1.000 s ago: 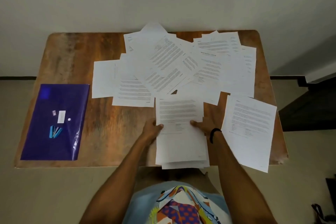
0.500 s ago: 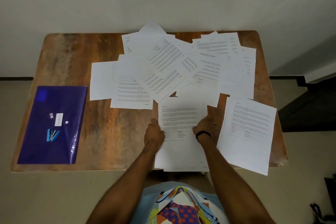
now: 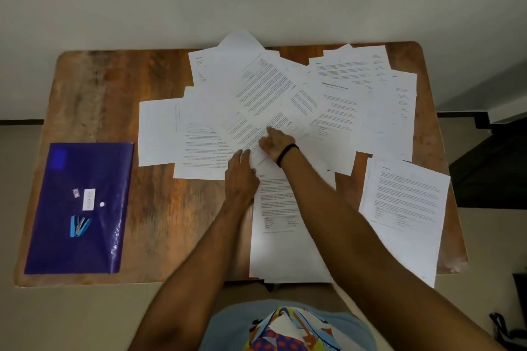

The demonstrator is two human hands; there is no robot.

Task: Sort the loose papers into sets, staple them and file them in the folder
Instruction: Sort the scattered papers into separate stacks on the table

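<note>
Now I see the left hand (image 3: 241, 177), flat-fingered, and the right hand (image 3: 276, 142), grip unclear, move from the near-edge stack (image 3: 285, 239) to the loose papers (image 3: 256, 88).

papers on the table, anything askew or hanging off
Yes. The loose pile is fanned at all angles, one sheet past the far edge of the table. The right stack overhangs the near edge, tilted.
</note>
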